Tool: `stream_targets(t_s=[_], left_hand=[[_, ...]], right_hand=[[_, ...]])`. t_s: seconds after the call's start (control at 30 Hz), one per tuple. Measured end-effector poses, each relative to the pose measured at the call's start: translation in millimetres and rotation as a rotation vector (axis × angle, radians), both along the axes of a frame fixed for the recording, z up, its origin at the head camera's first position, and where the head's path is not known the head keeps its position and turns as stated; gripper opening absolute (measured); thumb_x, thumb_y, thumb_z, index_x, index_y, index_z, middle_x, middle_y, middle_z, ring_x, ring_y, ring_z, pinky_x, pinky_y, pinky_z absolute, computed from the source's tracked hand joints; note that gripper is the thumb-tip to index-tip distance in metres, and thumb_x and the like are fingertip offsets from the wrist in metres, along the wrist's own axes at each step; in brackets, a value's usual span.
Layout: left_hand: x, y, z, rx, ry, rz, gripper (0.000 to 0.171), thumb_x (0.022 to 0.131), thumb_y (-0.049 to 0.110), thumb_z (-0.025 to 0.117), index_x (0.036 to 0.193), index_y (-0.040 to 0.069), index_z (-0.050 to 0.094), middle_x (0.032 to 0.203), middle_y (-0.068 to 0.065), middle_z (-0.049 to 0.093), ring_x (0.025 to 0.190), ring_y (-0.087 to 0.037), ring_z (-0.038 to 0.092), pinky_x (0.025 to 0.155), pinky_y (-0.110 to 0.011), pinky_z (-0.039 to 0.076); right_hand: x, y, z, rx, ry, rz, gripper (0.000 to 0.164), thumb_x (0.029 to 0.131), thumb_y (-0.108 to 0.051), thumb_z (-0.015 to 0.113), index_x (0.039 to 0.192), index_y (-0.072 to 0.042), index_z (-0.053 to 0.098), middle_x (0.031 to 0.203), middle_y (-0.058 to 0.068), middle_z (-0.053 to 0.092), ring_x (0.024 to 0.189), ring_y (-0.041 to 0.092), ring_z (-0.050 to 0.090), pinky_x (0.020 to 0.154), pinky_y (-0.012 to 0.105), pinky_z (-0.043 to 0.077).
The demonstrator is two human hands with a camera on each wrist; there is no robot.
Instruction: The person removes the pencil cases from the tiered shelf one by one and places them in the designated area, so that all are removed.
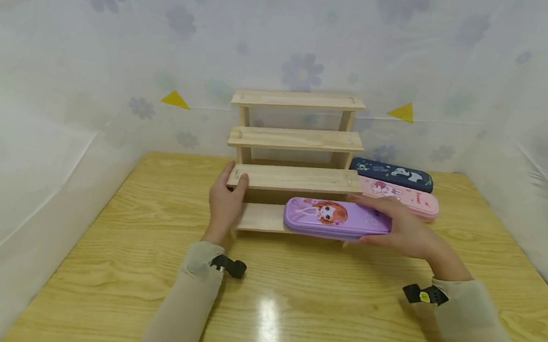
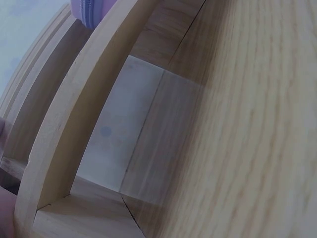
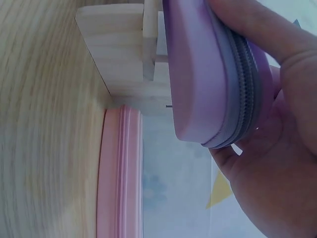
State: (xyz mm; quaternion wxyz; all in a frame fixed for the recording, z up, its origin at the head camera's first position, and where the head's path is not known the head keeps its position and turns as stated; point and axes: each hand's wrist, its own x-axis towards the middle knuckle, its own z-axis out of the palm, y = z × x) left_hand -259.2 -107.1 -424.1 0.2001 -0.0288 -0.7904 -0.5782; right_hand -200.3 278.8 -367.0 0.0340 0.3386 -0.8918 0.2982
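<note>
A purple zip pencil case with a red-haired cartoon figure is gripped at its right end by my right hand, thumb along the near side. It lies over the lowest board of a stepped wooden shelf; whether it touches the board I cannot tell. In the right wrist view, the zipper runs round the case's end beside my thumb. My left hand holds the left end of the second-lowest board. The left wrist view shows mostly the shelf's lower boards and the tabletop.
To the right of the shelf, a pink pencil case with a rabbit lies in front of a dark blue one with a panda. All stand on a wood-grain table. Flower-patterned sheeting encloses the back and sides.
</note>
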Motion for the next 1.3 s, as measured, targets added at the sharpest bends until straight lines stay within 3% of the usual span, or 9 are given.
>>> stream_targets(t_s=[0.1,0.23,0.4,0.63,0.73,0.8,0.9,1.13,1.3], left_hand=[[0.0,1,0.4,0.004,0.004,-0.002,0.060,0.099,0.045,0.055,0.150,0.016,0.044,0.151,0.003,0.043,0.124,-0.019,0.051,0.103,-0.042,0.043],[0.2,2,0.8,-0.001,0.000,0.002,0.058,0.099,0.045,0.055,0.150,0.018,0.045,0.151,0.003,0.043,0.135,-0.016,0.042,0.107,-0.042,0.040],[0.4,3,0.2,-0.008,-0.002,0.007,0.057,0.099,0.043,0.056,0.149,0.018,0.046,0.150,0.003,0.044,0.136,-0.015,0.040,0.108,-0.040,0.038],[0.5,2,0.6,0.006,-0.016,0.003,0.058,0.099,0.044,0.056,0.150,0.018,0.045,0.150,0.004,0.044,0.108,-0.026,0.058,0.096,-0.043,0.046],[-0.2,2,1.7,0.006,-0.008,0.002,0.059,0.100,0.043,0.056,0.150,0.016,0.045,0.151,0.003,0.044,0.122,-0.023,0.053,0.102,-0.042,0.044],[-0.3,2,2.2,-0.001,-0.004,0.005,0.058,0.100,0.043,0.056,0.150,0.015,0.045,0.151,0.003,0.044,0.137,-0.015,0.039,0.109,-0.041,0.038],[-0.4,3,1.8,0.002,0.000,-0.001,0.059,0.100,0.043,0.056,0.150,0.015,0.045,0.151,0.002,0.043,0.137,-0.016,0.039,0.108,-0.041,0.038],[0.3,2,1.0,0.006,-0.006,-0.007,0.057,0.099,0.045,0.055,0.150,0.020,0.044,0.151,0.003,0.043,0.121,-0.018,0.052,0.101,-0.040,0.044],[2.5,0,3.1,0.000,-0.006,0.003,0.059,0.099,0.046,0.055,0.150,0.017,0.044,0.147,0.001,0.048,0.079,-0.021,0.059,0.071,-0.037,0.050]], right_hand=[[0.3,7,0.9,-0.014,0.033,0.016,0.078,0.077,-0.025,0.086,0.146,-0.014,0.051,0.144,0.006,0.052,0.132,0.028,0.044,0.105,0.012,0.025],[5.6,19,1.1,0.035,0.039,-0.069,0.076,0.077,-0.030,0.086,0.145,-0.018,0.052,0.142,0.007,0.052,0.128,0.029,0.045,0.103,0.030,0.035],[11.7,33,0.6,0.044,0.059,-0.126,0.075,0.075,-0.027,0.088,0.141,-0.015,0.055,0.137,0.009,0.054,0.123,0.027,0.046,0.096,0.020,0.032],[14.5,45,2.3,0.013,0.081,-0.125,0.076,0.072,-0.017,0.090,0.139,-0.012,0.056,0.134,0.009,0.056,0.113,0.014,0.046,0.089,0.011,0.030],[15.2,49,1.3,0.011,0.069,-0.140,0.076,0.072,-0.017,0.090,0.140,-0.014,0.055,0.135,0.009,0.055,0.113,0.014,0.046,0.089,0.010,0.030],[16.0,52,0.6,0.012,0.060,-0.145,0.076,0.073,-0.017,0.089,0.141,-0.015,0.055,0.136,0.010,0.054,0.114,0.018,0.046,0.089,0.009,0.029],[17.2,56,0.7,0.035,0.064,-0.143,0.076,0.074,-0.017,0.088,0.142,-0.014,0.054,0.137,0.014,0.052,0.116,0.026,0.045,0.091,0.008,0.027],[21.7,66,2.7,0.055,0.024,-0.169,0.074,0.077,-0.019,0.086,0.142,-0.012,0.052,0.138,0.017,0.051,0.115,0.031,0.046,0.088,0.009,0.027],[23.4,75,1.4,0.049,-0.030,-0.207,0.076,0.077,-0.019,0.086,0.144,-0.014,0.050,0.141,0.019,0.048,0.118,0.036,0.043,0.091,0.006,0.022]])
